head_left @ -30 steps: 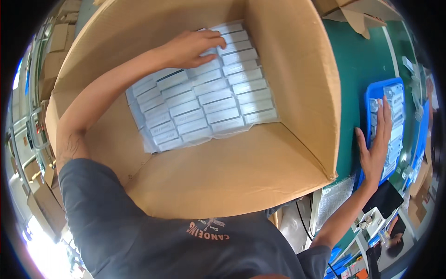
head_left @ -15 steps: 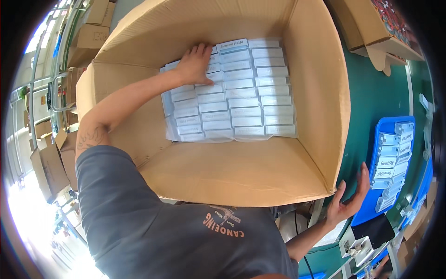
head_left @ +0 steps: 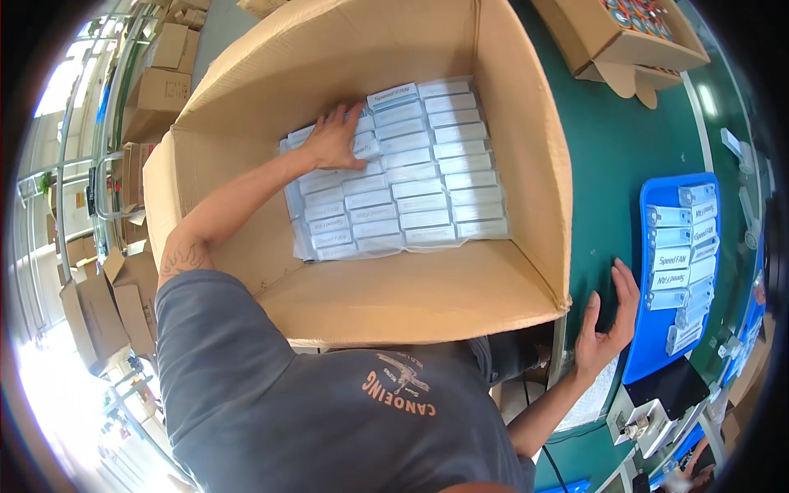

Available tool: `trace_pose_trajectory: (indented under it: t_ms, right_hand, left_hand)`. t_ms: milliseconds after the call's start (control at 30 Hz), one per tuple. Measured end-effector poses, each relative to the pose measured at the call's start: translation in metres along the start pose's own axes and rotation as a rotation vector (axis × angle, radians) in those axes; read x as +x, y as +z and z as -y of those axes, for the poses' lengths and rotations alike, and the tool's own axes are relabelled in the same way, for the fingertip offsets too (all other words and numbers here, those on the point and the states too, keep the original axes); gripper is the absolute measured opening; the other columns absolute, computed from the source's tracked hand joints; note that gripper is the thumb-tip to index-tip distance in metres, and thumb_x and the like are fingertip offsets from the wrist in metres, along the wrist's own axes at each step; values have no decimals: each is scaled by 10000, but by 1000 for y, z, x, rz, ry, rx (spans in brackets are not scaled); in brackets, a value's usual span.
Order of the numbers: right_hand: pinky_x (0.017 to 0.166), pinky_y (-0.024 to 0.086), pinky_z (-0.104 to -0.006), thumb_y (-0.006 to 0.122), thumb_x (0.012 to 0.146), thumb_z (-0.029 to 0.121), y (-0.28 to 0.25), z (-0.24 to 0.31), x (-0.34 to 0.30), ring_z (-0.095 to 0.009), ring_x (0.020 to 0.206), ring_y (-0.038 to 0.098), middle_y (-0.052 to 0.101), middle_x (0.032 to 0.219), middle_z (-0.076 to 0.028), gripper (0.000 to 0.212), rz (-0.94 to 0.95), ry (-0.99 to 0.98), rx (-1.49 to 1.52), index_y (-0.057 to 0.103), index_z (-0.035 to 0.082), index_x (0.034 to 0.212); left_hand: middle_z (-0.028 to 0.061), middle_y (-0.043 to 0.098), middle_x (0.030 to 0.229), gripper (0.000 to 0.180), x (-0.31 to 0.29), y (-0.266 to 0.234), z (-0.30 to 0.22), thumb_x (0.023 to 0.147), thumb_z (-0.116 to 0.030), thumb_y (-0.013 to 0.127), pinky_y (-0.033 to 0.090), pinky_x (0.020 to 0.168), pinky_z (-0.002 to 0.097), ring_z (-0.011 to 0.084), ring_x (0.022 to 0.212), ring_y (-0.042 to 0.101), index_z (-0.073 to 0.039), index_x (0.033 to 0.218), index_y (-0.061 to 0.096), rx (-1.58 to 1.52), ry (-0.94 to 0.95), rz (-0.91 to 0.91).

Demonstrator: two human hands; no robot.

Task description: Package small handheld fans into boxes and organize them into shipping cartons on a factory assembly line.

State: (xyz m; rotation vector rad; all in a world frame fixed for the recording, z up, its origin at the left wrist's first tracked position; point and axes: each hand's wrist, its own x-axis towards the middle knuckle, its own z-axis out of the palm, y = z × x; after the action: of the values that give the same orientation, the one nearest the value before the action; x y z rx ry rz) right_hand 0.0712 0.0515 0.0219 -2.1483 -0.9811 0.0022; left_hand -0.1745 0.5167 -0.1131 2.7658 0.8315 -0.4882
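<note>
Inside a large open cardboard box point(head_left: 394, 300), small white and clear plastic cases point(head_left: 422, 202) lie packed in several rows on a clear plastic sheet. My left hand point(head_left: 333, 141) rests on the cases at the upper left of the pack, its thumb and fingers spread apart. What lies beneath the palm is hidden. Off the box's right side, my right hand point(head_left: 606, 329) hangs with fingers apart and nothing in it. Just right of that hand, a blue tray point(head_left: 645, 349) on the green table holds more of the same cases in two uneven columns.
A smaller cardboard box point(head_left: 637, 49) with red and green round parts stands at the upper right of the green table point(head_left: 604, 177). A black pad point(head_left: 670, 403) and a white metal fixture point(head_left: 645, 427) lie below the tray. Cardboard cartons point(head_left: 160, 103) and metal racks line the left.
The view has shifted, so the large box and the tray sit further left in the picture. My left hand stays on the cases, its fingers slightly shifted. My right hand remains apart from the tray's cases.
</note>
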Motion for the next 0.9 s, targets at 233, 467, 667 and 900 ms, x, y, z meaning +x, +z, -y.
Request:
trace_pose_trajectory:
  t_ms: [233, 467, 667, 900]
  right_hand:
    - [1040, 472, -433, 642, 902, 37, -2, 2, 1, -358, 1185, 627, 658, 1292, -181, 306, 8, 10, -5, 668, -5, 1204]
    - [1027, 478, -419, 643, 895, 23, -3, 3, -2, -349, 1177, 630, 662, 1284, -169, 281, 15, 15, -4, 678, -15, 1171]
    - [1021, 481, -409, 646, 896, 17, -2, 4, 0, -336, 1184, 629, 662, 1290, -159, 271, 21, 25, -5, 684, -18, 1162]
    - [977, 504, -399, 631, 884, -16, -14, 17, -7, -332, 1092, 665, 700, 1176, -176, 278, -113, 15, 111, 685, -25, 1157]
  left_hand:
    - [309, 494, 1353, 1177, -13, 4, -14, 623, -447, 874, 437, 1062, 589, 461, 1279, 523, -82, 1556, 255, 117, 81, -166]
    - [221, 660, 1141, 1041, -22, -11, -25, 641, -380, 880, 556, 845, 497, 430, 941, 681, -132, 1495, 339, -47, 18, -43]
    - [222, 639, 1198, 1000, -16, -14, -18, 654, -339, 894, 537, 898, 460, 403, 1024, 667, -156, 1481, 363, -244, -54, 68]
    - [131, 507, 1449, 1070, -16, -33, -16, 690, -390, 893, 327, 1159, 378, 271, 1366, 456, -63, 1556, 356, -952, 32, 437]
